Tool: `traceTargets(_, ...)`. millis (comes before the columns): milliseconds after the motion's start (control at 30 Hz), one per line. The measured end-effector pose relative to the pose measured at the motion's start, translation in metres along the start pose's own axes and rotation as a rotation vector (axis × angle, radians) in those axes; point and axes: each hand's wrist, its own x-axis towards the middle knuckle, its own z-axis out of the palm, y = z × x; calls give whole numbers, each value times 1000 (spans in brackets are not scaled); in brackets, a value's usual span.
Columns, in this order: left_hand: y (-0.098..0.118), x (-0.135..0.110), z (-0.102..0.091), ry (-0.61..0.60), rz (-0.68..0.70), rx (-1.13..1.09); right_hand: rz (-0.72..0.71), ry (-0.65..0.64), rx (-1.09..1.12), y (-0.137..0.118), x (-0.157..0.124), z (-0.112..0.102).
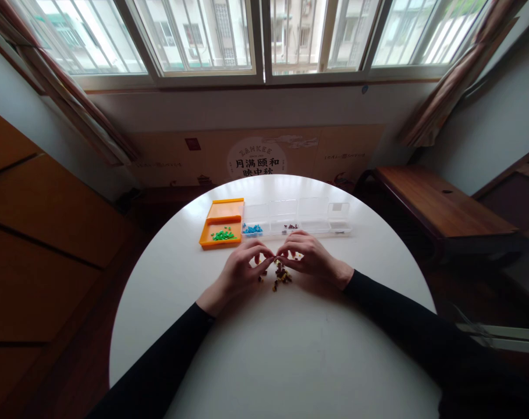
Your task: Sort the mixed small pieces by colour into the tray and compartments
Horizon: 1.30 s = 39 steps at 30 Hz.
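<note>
Close in front of the clear box [314, 226], on its near side, the left hand [247, 262] and the right hand [306, 254] met fingertip to fingertip above the white desk [264, 355]. Each was curled, thumb and forefinger drawn together at the tips; whether either gripped a piece was too small to tell. Around and below their fingertips, also on the box's near side, lay a loose cluster of small brown and yellow pieces [283, 275]. The box's lids [284, 208] were open toward its far side. Its leftmost compartment held blue pieces [252, 228], and the next one held a few dark pieces [291, 226]. Just left of the box sat an orange tray [228, 208], with green pieces [223, 235] in its near half.
</note>
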Motion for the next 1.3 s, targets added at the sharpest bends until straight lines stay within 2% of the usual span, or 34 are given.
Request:
traceTargets(467, -3, -1, 0, 16, 20, 46, -11, 22, 10, 0, 2, -2)
traceTargets(733, -4, -1, -2, 11, 6, 139, 109, 177, -20, 5, 0, -18)
traceTargets(900, -3, -2, -2, -24, 17, 181, 135, 240, -19, 7, 0, -22)
traceTargets(1300, -5, -3, -4, -67, 17, 214, 136, 236, -10, 7, -2, -18)
